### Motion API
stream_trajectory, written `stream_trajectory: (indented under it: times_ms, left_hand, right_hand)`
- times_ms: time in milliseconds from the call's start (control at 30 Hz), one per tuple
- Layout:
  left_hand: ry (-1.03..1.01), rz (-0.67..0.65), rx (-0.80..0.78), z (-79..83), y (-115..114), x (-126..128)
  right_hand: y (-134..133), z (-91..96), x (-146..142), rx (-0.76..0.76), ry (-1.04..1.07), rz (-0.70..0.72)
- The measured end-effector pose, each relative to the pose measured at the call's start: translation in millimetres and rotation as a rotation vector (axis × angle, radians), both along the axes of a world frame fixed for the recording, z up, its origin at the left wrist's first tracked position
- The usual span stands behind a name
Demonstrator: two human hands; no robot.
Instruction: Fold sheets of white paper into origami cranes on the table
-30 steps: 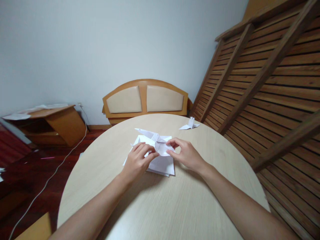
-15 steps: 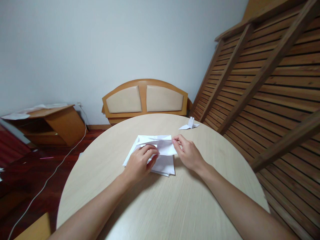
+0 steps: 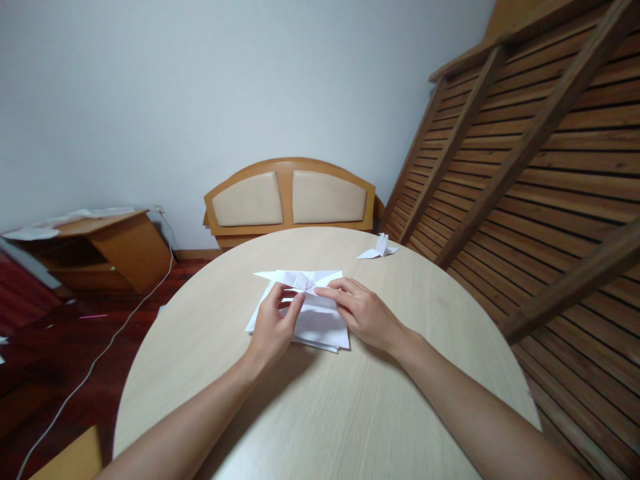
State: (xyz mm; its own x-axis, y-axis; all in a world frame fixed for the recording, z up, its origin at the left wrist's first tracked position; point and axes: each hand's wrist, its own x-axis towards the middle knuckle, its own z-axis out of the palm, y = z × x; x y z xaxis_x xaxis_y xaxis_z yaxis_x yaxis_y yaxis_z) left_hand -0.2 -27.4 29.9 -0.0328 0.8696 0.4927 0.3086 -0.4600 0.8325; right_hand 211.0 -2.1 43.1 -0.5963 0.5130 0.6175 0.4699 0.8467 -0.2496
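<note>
Folded white paper (image 3: pixel 301 281) is up in front of me, over the paper stack (image 3: pixel 323 327), toward the far edge of the round tabletop (image 3: pixel 310 427); a pointed end sticks out left. My left hand (image 3: pixel 276 319) is on its near side, thumb and fingertips clamped on the folded paper, a gap showing behind the tips. My right hand (image 3: pixel 369 313) reaches in from the right, fingers close together, tips on the paper; thumb hidden, can't tell if they're pinched. White paper bird (image 3: pixel 381 247) sits by the tabletop's far right edge, well apart from both hands.
</note>
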Motion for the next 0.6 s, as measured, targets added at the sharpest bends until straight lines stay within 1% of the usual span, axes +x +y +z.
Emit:
stream_trajectory:
  times_ms: [100, 167, 300, 433, 500, 600]
  left_hand:
    - [-0.134, 0.035, -0.058, 0.0, 3.5, -0.1]
    - [-0.147, 0.054, -0.066, 0.6, 3.7, -0.4]
    - [-0.02, 0.06, -0.033, 2.5, -1.6, 1.8]
    - [0.065, 0.014, -0.004, 1.2, -7.4, 5.5]
    - [0.089, -0.013, 0.004, -0.3, -8.5, 6.4]
    - [0.085, -0.049, 0.001, -1.8, -8.7, 7.1]
  right_hand:
    - [-5.2, 0.7, -4.1, 0.009, -0.017, 0.022]
    - [-9.2, 2.3, -7.6, -0.001, 0.02, 0.044]
    - [-13.6, 3.4, -14.7, 0.006, 0.107, 0.029]
    - [-12.2, -0.2, -17.2, 0.057, 0.126, -0.054]
    - [-11.5, -1.4, -16.5, 0.042, 0.137, -0.088]
    - [-12.5, -0.4, -15.5, -0.025, 0.166, -0.102]
